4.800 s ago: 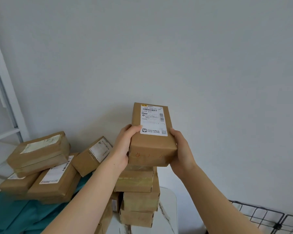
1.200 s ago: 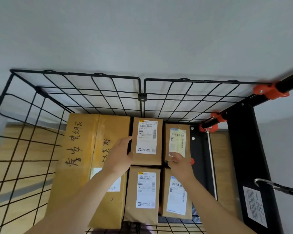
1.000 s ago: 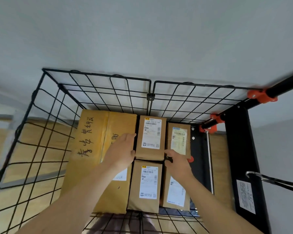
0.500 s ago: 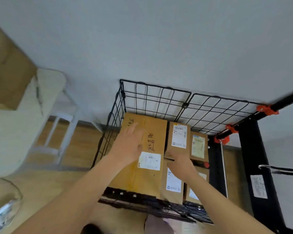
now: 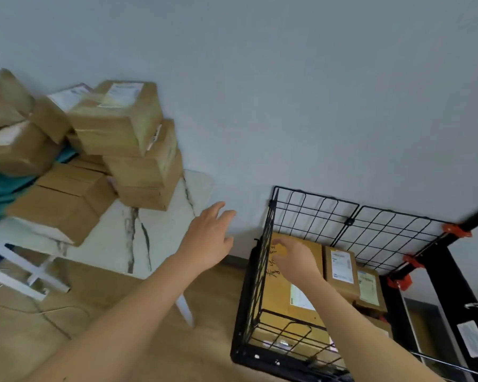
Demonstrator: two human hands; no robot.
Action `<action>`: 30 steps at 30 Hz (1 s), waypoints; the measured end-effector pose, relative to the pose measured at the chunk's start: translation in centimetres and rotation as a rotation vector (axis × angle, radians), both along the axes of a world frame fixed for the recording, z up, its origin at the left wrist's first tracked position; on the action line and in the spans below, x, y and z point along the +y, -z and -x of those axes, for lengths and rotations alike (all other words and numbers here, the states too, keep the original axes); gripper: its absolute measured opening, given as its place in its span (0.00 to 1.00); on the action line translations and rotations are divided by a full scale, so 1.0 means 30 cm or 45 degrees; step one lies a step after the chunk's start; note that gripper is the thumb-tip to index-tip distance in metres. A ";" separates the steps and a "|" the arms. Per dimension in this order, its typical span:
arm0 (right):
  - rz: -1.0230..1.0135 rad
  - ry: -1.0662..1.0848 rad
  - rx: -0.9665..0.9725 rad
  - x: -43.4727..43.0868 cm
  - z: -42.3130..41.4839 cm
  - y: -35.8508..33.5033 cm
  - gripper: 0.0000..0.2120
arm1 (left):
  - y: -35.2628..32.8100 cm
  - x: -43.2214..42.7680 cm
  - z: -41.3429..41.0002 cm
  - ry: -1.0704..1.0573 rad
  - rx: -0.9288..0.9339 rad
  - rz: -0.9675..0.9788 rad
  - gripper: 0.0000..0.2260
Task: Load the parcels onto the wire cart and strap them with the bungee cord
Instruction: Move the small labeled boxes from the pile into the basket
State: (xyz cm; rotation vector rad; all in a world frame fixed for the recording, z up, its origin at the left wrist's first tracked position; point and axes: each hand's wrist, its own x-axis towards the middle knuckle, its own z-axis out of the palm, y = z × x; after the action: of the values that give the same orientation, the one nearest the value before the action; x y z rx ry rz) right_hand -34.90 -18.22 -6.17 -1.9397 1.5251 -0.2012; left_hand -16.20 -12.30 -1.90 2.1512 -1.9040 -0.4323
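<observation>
- Two bare hands are in view, and neither holds anything; your left hand (image 5: pixel 209 238) hangs in the air between the table and the cart with its fingers spread and straight, touching nothing.
- One right hand (image 5: pixel 293 260) is over the cart, above the big box, with its fingers loosely bent and nothing pinched; blur hides whether the fingertips touch the cardboard.
- One black wire cart (image 5: pixel 315 201) stands on the wood floor against the wall, to your right.
- Three parcels show plainly inside it: one large box (image 5: pixel 278 297) with handwriting fills the left side; two small labelled parcels (image 5: pixel 341 267) lie beside it on the right, one behind the other; your arm covers whatever is nearer you.
- Three orange clamps (image 5: pixel 455 231) sit along the cart's black frame on the right.
- At least seven brown parcels in a pile (image 5: pixel 116 119) wait on one white marbled table (image 5: pixel 160 224) to your left; blur and overlap prevent an exact count; the stack nearest the cart is at least three high.
- One teal cloth (image 5: pixel 0 186) lies under the leftmost parcels.
</observation>
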 end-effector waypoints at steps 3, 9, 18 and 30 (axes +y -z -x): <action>0.058 -0.044 -0.042 0.037 -0.123 -0.077 0.20 | -0.085 0.069 -0.113 -0.060 0.015 0.061 0.24; 0.178 -0.240 -0.047 0.063 -0.362 -0.258 0.20 | -0.231 0.148 -0.291 -0.194 0.150 0.197 0.24; 0.217 -0.291 -0.238 -0.072 -0.693 -0.394 0.18 | -0.349 0.111 -0.569 -0.373 0.148 0.403 0.23; 0.027 -0.090 -0.705 -0.380 -1.072 -0.447 0.16 | -0.417 -0.181 -0.954 -0.646 0.392 0.573 0.25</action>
State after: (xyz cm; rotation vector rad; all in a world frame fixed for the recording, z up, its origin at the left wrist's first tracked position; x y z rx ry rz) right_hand -2.75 -29.62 7.24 -1.7525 1.0881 -0.6638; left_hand 12.41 -17.73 10.62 2.0135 -1.1064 -0.1910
